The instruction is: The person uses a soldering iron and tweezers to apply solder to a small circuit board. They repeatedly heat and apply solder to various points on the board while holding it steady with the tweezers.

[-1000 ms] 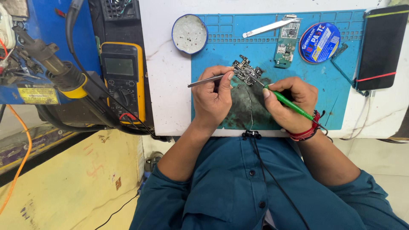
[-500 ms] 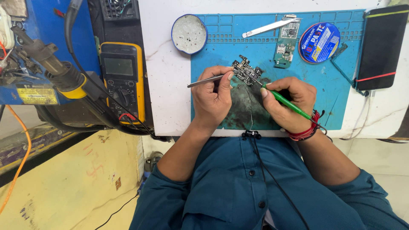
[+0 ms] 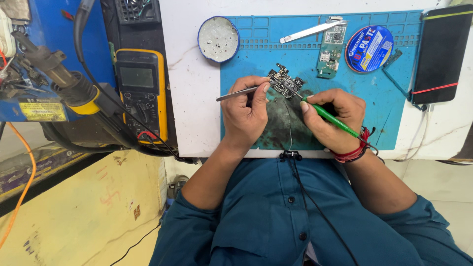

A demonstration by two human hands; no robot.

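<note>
Left hand (image 3: 249,111) pinches tweezers (image 3: 241,92), right hand (image 3: 332,118) grips green soldering iron (image 3: 331,117); tips on small black circuit board (image 3: 285,83), mid blue mat (image 3: 394,113), bench center. Work looks mid-way, board not reassembled.

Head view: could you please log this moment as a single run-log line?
left hand: holds tweezers | right hand: holds green-handled soldering iron | both tips on small black circuit board | blue work mat

The circuit board (image 3: 285,83) lies on the mat (image 3: 394,123), seemingly between tweezers (image 3: 241,92) leftward and soldering iron (image 3: 330,117) rightward.
</note>
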